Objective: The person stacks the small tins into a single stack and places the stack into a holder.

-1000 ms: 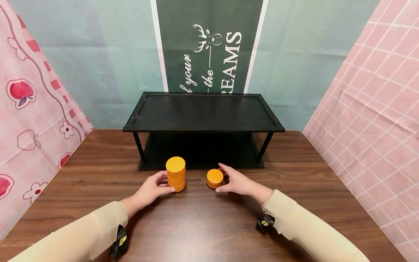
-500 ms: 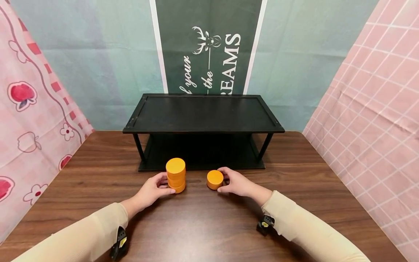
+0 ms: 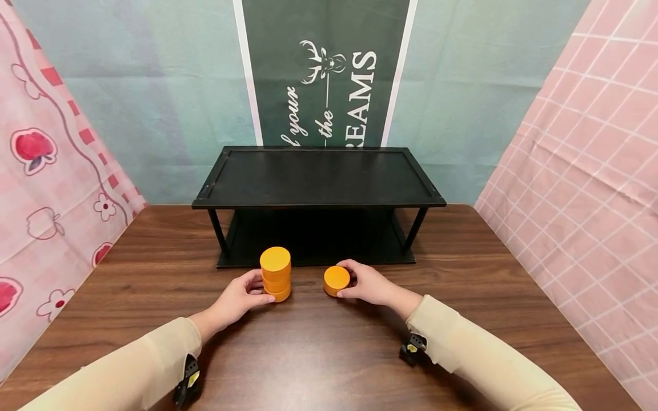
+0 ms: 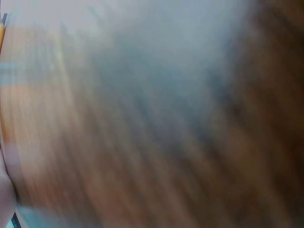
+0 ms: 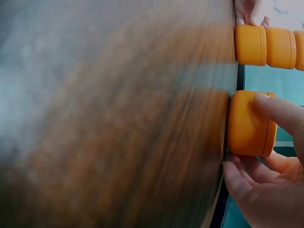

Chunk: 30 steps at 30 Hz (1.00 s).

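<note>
In the head view, a stack of several round orange lidded tins [image 3: 276, 277] stands upright on the table. My left hand [image 3: 237, 301] holds the stack low from its left side, thumb in front and fingers behind. A single orange lidded tin [image 3: 336, 278] sits to the right of the stack. My right hand [image 3: 372, 286] pinches it from the right. The right wrist view shows my thumb [image 5: 280, 110] against this tin near its lid seam, with the other fingers on the opposite side. The left wrist view is mostly blurred tabletop, a bit of hand [image 4: 5, 199] at its left edge.
Just behind the tins stands a black two-tier shelf [image 3: 319, 178] with posts at its sides. The wooden table [image 3: 303, 354] runs back to a green cloth [image 3: 462, 114]. Pink cloths [image 3: 581, 154] hang along both sides.
The fingers of my right hand have closed in from a wider spread onto the single tin. My left hand and the stack have stayed put.
</note>
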Each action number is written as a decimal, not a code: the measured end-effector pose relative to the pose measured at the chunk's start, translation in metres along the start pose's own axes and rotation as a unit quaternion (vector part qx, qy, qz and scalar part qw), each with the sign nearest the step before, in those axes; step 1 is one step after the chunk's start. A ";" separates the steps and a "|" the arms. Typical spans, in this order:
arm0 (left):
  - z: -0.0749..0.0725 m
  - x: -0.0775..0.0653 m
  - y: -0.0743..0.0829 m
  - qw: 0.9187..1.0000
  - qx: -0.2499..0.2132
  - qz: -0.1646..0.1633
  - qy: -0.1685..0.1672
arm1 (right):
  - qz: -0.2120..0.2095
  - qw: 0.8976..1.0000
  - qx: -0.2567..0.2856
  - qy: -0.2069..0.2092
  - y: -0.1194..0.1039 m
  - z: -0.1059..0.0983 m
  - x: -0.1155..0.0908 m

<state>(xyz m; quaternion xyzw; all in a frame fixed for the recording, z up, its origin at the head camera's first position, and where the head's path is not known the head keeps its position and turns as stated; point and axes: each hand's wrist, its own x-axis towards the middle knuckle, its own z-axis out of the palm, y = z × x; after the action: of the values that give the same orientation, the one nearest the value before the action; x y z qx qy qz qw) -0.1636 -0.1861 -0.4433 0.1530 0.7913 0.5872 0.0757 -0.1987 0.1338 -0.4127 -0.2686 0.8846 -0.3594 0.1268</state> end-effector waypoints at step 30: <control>0.001 0.001 0.001 1.000 0.000 -0.003 -0.003 | -0.021 0.995 0.061 0.083 -0.017 -0.021 -0.005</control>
<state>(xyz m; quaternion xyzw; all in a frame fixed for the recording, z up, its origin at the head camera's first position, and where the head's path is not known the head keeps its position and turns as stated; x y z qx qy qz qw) -0.1644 -0.1850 -0.4426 0.1523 0.7913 0.5867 0.0799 -0.1973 0.1381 -0.3855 -0.2480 0.8630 -0.4358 0.0619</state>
